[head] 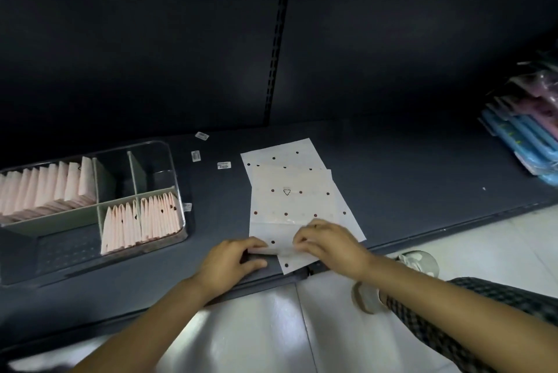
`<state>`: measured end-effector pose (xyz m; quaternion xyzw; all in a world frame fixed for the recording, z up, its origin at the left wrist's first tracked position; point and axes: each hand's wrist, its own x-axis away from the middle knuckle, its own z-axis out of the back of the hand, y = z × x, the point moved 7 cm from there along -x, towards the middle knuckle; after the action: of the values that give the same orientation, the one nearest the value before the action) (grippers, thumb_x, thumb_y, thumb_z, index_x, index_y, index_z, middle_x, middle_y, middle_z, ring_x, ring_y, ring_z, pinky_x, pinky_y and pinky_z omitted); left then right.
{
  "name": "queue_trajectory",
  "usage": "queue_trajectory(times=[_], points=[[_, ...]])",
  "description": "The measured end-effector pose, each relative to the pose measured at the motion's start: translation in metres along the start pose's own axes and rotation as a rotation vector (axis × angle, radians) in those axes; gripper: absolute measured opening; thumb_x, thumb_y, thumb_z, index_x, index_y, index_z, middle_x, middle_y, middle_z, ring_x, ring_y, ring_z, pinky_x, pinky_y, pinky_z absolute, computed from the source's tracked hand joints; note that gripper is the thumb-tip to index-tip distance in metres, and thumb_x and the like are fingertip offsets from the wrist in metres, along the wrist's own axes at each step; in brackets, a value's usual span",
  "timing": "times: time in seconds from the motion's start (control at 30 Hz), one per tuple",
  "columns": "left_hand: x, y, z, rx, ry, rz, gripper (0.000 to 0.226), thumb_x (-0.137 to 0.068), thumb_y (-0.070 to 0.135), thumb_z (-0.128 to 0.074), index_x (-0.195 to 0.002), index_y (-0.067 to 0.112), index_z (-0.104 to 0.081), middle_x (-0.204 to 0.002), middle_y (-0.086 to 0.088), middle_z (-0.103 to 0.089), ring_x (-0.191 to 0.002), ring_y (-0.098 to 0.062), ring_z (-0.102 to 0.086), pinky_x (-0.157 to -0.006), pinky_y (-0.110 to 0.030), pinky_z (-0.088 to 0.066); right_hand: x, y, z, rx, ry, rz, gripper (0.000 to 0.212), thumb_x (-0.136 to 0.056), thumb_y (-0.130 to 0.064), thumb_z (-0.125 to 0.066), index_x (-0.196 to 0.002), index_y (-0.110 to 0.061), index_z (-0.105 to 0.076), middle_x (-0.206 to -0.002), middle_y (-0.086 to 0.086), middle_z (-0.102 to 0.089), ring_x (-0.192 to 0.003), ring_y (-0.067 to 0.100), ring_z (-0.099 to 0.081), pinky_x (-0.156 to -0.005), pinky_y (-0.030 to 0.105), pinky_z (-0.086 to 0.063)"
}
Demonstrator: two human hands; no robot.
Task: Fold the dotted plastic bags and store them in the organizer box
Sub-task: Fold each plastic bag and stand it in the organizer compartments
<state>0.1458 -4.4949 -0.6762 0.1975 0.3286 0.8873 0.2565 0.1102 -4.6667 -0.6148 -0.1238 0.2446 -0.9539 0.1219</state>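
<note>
- Down at the near edge of the dark shelf [407, 167], both hands work on the top bag [294, 206], a white sheet with dark dots and a small triangle mark.
- Left hand [231, 264]: fingers and thumb curled, pinching the bag's near left corner, where the plastic is rolled up into a narrow fold.
- Right hand [329, 244]: fingers bent over the bag's near edge, gripping the same fold just beside the left hand.
- Top bag lies flat on the shelf, its far part spread out, its near corner hanging slightly past the shelf edge.
- Second bag [280, 152] lies under it, skewed, its far edge and corner showing beyond the top one.
- Box [178, 191], clear with green dividers, sits on the shelf to the left, well apart from the bags.
- Folded bags [45, 188] stand in a row in its far left compartment; more folded ones [142, 218] fill the two near right compartments. The two far right compartments look bare.
- Three small labels [224, 165] lie on the shelf between box and bags.
- Blue and pink packets [525, 131] are stacked at the far right end of the shelf.
- White tiled floor [271, 327] shows below the shelf, with a checked trouser leg [483, 312] at right.
</note>
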Motion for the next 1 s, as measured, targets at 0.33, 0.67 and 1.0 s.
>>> queue_trajectory(times=[0.33,0.67,1.0], points=[[-0.005,0.010,0.021,-0.082,0.318,-0.047,0.063,-0.091,0.034,-0.059,-0.145,0.018,-0.031,-0.151,0.007,-0.030,-0.140,-0.012,-0.024,-0.116,-0.029,-0.018,-0.120,0.059,0.038,0.208,0.063,-0.313,0.019,-0.097,-0.023,-0.046,-0.103,-0.019,-0.064,-0.103,-0.002,-0.066,-0.112,0.021,-0.045,-0.092,0.033,-0.031],[-0.034,0.009,-0.037,-0.574,-0.101,-0.152,0.072,-0.099,0.052,-0.022,-0.147,0.017,0.018,-0.151,0.004,0.027,-0.138,-0.012,0.028,-0.110,-0.030,0.025,-0.166,0.092,0.023,0.300,0.055,-0.451,0.023,-0.100,-0.025,-0.039,-0.110,-0.019,-0.059,-0.110,0.002,-0.065,-0.115,0.022,-0.044,-0.093,0.036,-0.034],[-0.039,-0.004,-0.042,-0.577,-0.092,-0.118,0.065,-0.099,0.053,-0.020,-0.151,0.019,-0.001,-0.159,0.005,0.009,-0.145,-0.013,0.007,-0.117,-0.031,0.010,-0.109,0.054,0.016,0.214,0.344,-0.043,0.016,-0.088,-0.015,-0.061,-0.102,-0.012,-0.066,-0.107,0.006,-0.061,-0.098,0.025,-0.053,-0.086,0.036,-0.046]])
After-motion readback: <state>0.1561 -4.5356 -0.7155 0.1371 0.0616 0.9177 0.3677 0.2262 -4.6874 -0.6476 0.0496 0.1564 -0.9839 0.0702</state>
